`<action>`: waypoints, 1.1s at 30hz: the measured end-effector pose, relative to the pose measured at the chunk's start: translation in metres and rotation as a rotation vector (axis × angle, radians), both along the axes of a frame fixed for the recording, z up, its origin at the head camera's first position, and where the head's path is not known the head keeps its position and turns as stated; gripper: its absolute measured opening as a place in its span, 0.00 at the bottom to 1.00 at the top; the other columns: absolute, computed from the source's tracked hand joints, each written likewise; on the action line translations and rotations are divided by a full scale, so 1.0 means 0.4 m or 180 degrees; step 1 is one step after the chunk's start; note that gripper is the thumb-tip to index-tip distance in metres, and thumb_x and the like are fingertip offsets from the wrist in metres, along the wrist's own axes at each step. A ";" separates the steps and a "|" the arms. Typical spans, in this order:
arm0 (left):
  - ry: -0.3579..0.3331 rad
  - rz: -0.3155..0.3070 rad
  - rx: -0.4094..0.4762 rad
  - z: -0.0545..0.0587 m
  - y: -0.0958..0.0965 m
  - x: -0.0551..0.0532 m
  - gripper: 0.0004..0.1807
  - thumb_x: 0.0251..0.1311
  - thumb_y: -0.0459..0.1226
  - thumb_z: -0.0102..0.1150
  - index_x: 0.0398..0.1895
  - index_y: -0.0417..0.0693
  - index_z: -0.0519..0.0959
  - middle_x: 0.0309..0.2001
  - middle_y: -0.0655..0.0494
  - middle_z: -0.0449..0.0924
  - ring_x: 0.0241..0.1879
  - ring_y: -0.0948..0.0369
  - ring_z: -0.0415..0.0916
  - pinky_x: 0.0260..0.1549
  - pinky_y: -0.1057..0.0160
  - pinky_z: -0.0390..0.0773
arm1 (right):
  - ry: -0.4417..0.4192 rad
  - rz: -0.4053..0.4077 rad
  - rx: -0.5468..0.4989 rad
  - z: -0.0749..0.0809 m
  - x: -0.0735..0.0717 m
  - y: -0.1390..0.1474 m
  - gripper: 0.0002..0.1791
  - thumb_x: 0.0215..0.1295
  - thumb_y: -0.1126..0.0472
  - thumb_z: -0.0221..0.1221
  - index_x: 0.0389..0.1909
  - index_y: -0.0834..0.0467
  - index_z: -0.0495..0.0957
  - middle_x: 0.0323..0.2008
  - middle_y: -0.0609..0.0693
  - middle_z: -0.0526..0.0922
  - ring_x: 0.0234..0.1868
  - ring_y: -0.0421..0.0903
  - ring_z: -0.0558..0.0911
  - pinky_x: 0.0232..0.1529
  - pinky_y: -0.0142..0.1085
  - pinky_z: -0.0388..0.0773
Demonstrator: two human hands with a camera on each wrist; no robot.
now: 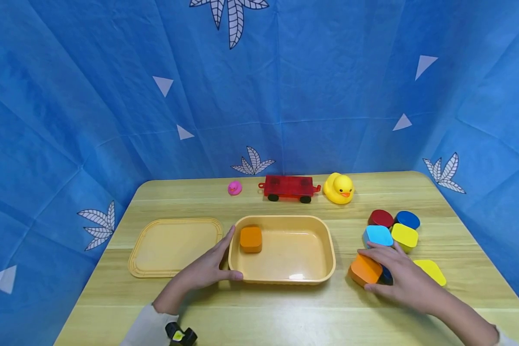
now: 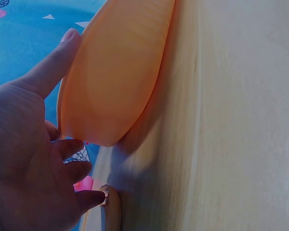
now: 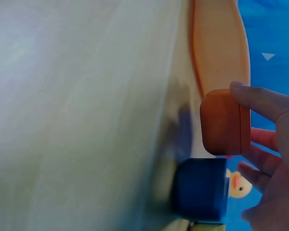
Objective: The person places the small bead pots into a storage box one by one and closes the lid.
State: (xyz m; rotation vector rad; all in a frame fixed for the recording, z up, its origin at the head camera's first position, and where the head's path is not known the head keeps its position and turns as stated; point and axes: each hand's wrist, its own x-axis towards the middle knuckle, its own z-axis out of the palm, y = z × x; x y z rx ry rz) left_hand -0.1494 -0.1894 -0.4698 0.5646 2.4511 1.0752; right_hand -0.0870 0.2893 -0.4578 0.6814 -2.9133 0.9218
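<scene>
My left hand point(image 1: 209, 262) holds the left end of a peach-coloured plastic container point(image 1: 290, 278), its thumb at the near corner and a forefinger along the end wall. In the left wrist view, the thumb lies at the container's rim and the other fingers bend loosely beside its end. An orange block point(image 1: 251, 239) with rounded corners sits inside, at the left. To the right of the container, my right hand point(image 1: 408, 278) pinches another orange block point(image 1: 365, 270) between thumb and fingers. A dark blue block point(image 3: 201, 188) stands close by it, mostly covered by the hand in the head view.
Around the right hand are light blue point(image 1: 377, 235), yellow point(image 1: 404, 235), dark red point(image 1: 380, 218) and blue point(image 1: 408, 219) blocks, plus another yellow block point(image 1: 431, 271). A flat lid point(image 1: 175, 247) lies left. Behind stand a pink duck point(image 1: 235, 188), red wagon point(image 1: 288, 187) and yellow duck point(image 1: 339, 188).
</scene>
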 end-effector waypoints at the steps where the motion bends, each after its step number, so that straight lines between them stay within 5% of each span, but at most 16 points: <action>1: -0.0005 0.0002 0.0001 0.000 0.000 0.000 0.67 0.59 0.55 0.73 0.85 0.57 0.30 0.84 0.53 0.32 0.82 0.48 0.37 0.78 0.44 0.45 | -0.0024 0.0003 -0.0013 0.006 -0.003 -0.001 0.39 0.54 0.50 0.78 0.66 0.57 0.77 0.67 0.61 0.76 0.70 0.65 0.68 0.77 0.68 0.38; 8: -0.0010 -0.0002 0.0000 -0.003 0.001 0.001 0.68 0.59 0.55 0.73 0.85 0.57 0.29 0.84 0.53 0.31 0.82 0.48 0.37 0.78 0.44 0.45 | -0.0082 -0.0009 -0.0039 0.050 -0.019 -0.007 0.39 0.58 0.47 0.76 0.68 0.56 0.75 0.68 0.64 0.74 0.70 0.67 0.68 0.71 0.74 0.48; 16: 0.0000 0.0010 -0.0020 -0.007 -0.002 -0.001 0.67 0.59 0.56 0.72 0.85 0.57 0.30 0.84 0.54 0.32 0.82 0.48 0.37 0.78 0.43 0.46 | 0.0108 0.0056 0.0107 0.105 -0.043 -0.027 0.37 0.63 0.47 0.72 0.71 0.52 0.72 0.66 0.58 0.76 0.62 0.59 0.76 0.55 0.64 0.79; 33: -0.0066 0.0014 0.0025 0.004 0.000 0.002 0.67 0.59 0.54 0.73 0.85 0.54 0.30 0.84 0.53 0.32 0.82 0.48 0.36 0.78 0.44 0.44 | 0.0024 0.0456 -0.0026 0.123 -0.132 -0.153 0.38 0.64 0.58 0.69 0.75 0.50 0.68 0.69 0.51 0.74 0.64 0.53 0.77 0.59 0.55 0.80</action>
